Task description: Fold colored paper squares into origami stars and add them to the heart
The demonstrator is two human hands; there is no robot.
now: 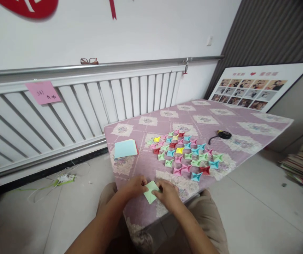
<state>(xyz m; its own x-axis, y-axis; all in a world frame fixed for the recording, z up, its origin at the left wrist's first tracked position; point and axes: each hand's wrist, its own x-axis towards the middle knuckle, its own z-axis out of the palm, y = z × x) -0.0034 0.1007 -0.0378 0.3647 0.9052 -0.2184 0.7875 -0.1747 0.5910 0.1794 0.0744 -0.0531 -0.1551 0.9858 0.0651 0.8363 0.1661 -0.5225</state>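
A small light green paper (150, 194), folded into a square with crease lines, is held low over the near end of the table between my two hands. My left hand (137, 186) pinches its left corner with curled fingers. At the right corner, my right hand (167, 193) grips the paper, thumb on its face. Beyond my hands stand rows of folded paper pieces (179, 150) in pink, green, blue, yellow and red. To the left lies a stack of square paper sheets (125, 149), light blue on top.
The table (141, 169) has a pink patterned cloth. A black cord bundle (224, 134) lies toward its right side. Behind are a white radiator (88, 109) and a photo board (249, 86). A power strip (66, 179) is on the floor at left.
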